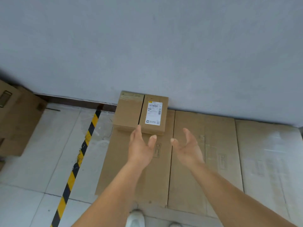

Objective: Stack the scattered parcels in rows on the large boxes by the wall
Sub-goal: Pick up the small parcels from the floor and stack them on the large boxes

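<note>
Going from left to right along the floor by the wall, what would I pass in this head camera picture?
Brown cartons at the far left → yellow-and-black floor stripe → plain parcel → parcel with a white label → large flat box in the middle → pale large box at the right.

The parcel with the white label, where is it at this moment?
In the head view, the parcel with the white label sits on the leftmost large box, against the wall, beside a plain parcel on its left.
</note>
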`<state>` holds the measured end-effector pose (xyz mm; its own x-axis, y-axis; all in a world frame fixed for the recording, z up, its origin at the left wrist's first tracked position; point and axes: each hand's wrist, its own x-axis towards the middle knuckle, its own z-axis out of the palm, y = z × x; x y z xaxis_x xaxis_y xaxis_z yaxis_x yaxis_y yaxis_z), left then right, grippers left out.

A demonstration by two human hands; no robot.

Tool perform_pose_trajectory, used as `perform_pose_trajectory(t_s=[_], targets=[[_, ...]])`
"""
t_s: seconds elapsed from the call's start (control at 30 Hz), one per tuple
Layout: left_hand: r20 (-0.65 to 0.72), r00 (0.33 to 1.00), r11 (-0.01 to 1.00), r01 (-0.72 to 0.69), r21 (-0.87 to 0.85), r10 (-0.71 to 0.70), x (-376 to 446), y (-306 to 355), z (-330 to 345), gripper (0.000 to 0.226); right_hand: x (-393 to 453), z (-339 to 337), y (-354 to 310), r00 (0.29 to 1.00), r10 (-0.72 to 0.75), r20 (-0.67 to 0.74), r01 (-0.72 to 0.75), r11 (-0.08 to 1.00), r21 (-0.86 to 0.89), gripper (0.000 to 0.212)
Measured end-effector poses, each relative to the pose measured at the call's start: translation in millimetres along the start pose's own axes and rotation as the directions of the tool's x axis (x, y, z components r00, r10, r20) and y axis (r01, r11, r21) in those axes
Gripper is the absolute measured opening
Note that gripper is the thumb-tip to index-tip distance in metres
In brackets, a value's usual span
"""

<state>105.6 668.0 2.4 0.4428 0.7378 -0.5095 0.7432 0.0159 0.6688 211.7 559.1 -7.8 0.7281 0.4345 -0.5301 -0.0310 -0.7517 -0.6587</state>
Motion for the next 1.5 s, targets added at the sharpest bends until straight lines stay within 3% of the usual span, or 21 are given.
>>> perform_pose_trajectory(t_s=[0.23, 0.63, 0.93, 1.27, 1.5], targets=[[0.153, 0.978, 0.953, -0.177, 0.244, 0.143, -86, 39, 5, 0.072, -85, -70, 22, 0.996, 0.0, -0.085, -0.014, 0.985, -0.17, 0.073], [0.481, 0.789, 0.762, -0.563, 0.32, 0.382, -238, 78, 29, 0.069, -257, -142, 74, 0.891, 0.267, -0.369, -0.227, 0.963, 0.149, 0.074], [0.68, 0.604, 0.637, -0.727, 0.256, 0.416, -352, 99, 98, 0.067, -375, -196, 152, 0.71, 0.496, -0.5, -0.312, 0.858, 0.407, 0.077], [0.837, 0.374, 0.483, -0.862, 0.154, 0.4, -489, 102, 215, 0.069, -482, -253, 275, 0.549, 0.628, -0.551, -0.299, 0.764, 0.572, 0.076], [0.896, 0.295, 0.404, -0.903, 0.148, 0.332, -600, 77, 323, 0.07, -557, -294, 397, 0.478, 0.704, -0.526, -0.285, 0.69, 0.665, 0.075]])
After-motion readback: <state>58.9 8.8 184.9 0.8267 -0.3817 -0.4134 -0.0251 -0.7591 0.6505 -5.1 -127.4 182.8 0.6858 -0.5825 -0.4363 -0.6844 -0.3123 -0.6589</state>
